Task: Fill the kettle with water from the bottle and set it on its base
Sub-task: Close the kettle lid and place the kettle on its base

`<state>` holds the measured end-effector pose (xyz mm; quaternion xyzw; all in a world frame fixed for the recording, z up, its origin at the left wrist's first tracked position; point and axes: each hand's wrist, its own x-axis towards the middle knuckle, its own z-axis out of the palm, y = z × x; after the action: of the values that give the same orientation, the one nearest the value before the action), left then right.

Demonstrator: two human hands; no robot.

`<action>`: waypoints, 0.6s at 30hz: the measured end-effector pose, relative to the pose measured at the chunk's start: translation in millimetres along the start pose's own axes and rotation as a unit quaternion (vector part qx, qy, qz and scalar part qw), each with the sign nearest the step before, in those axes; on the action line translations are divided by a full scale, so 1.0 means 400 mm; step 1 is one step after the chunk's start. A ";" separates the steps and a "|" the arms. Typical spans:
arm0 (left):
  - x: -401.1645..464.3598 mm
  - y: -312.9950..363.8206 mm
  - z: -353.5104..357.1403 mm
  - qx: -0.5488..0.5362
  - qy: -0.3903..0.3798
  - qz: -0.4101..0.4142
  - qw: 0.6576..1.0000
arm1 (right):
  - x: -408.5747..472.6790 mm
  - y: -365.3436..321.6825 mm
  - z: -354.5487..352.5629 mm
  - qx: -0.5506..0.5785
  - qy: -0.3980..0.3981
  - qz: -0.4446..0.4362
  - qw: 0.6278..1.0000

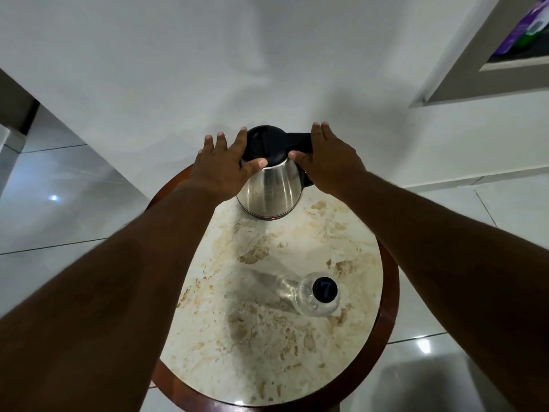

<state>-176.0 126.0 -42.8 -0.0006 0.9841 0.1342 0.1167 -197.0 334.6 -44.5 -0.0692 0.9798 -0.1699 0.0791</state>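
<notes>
A steel kettle [271, 191] with a black lid and black handle stands at the far side of a round marble table [341, 239]. A thin dark base with a red glint shows under its bottom edge. My left hand [221, 168] rests against the kettle's left side, fingers spread, thumb on the lid's rim. My right hand [326, 157] lies over the black handle, thumb at the lid's edge. A clear plastic bottle [309, 295] with a dark cap marked 7 stands upright near the table's right front.
The table has a dark wooden rim [389, 292] and stands close to a white wall [208, 69]. Glossy white floor tiles surround it. A recessed frame [487, 72] is on the wall at the upper right.
</notes>
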 end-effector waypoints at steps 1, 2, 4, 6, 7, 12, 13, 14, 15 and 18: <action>0.002 -0.001 0.000 -0.001 -0.003 -0.001 1.000 | 0.000 0.000 0.000 -0.001 0.002 0.000 1.000; 0.002 0.000 0.001 -0.004 -0.005 -0.002 1.000 | 0.000 0.001 0.002 -0.002 0.004 0.001 1.000; 0.001 0.001 0.003 -0.014 -0.006 -0.006 1.000 | 0.000 0.001 0.001 0.001 0.006 0.002 1.000; -0.003 0.002 0.004 -0.026 -0.006 -0.009 1.000 | -0.001 0.000 0.002 0.002 0.005 0.002 1.000; -0.003 0.002 0.005 -0.029 -0.006 -0.009 1.000 | -0.002 0.000 0.002 0.000 0.006 0.001 1.000; -0.001 0.000 0.010 -0.039 -0.005 -0.009 0.999 | -0.002 0.001 0.005 -0.006 0.014 -0.003 1.000; 0.000 -0.001 0.012 -0.042 -0.005 -0.010 0.999 | -0.001 0.001 0.005 -0.005 0.015 -0.003 1.000; 0.000 -0.002 0.012 -0.045 -0.004 -0.010 0.999 | 0.000 0.001 0.005 -0.006 0.015 -0.004 1.000; 0.000 -0.002 0.012 -0.045 -0.004 -0.010 0.999 | 0.000 0.001 0.004 -0.006 0.018 -0.006 1.000; 0.001 -0.005 0.012 -0.049 -0.001 -0.011 0.999 | 0.002 0.003 0.008 -0.004 0.021 -0.007 1.000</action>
<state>-175.0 125.3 -48.0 -0.0167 0.9762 0.1808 0.1185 -197.2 334.6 -48.0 -0.0726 0.9815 -0.1676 0.0576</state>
